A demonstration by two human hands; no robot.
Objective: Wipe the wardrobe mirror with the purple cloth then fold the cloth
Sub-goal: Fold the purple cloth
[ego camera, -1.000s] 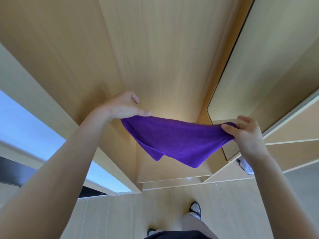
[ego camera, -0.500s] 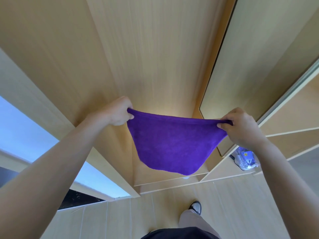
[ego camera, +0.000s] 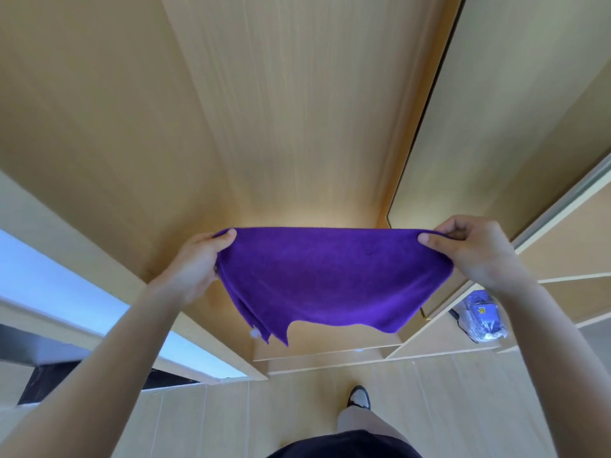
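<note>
The purple cloth [ego camera: 334, 279] hangs doubled over in front of me, its top edge stretched straight between both hands. My left hand [ego camera: 198, 266] pinches the cloth's upper left corner with thumb over fingers. My right hand [ego camera: 476, 249] pinches the upper right corner. The lower edge droops, with loose corners hanging at the bottom left. The wardrobe mirror [ego camera: 515, 104] is the tall panel at the right, reflecting pale wood.
A wooden wardrobe door [ego camera: 281, 110] rises straight ahead. A bright window strip [ego camera: 49, 285] runs along the left. A plastic-wrapped blue item [ego camera: 482, 320] lies on a low shelf at the right. My shoe [ego camera: 359, 396] stands on the wood floor below.
Both hands have drawn the cloth's top edge taut and level. The cloth went from a sagging bunch to a flat hanging fold, and the hands moved slightly farther apart.
</note>
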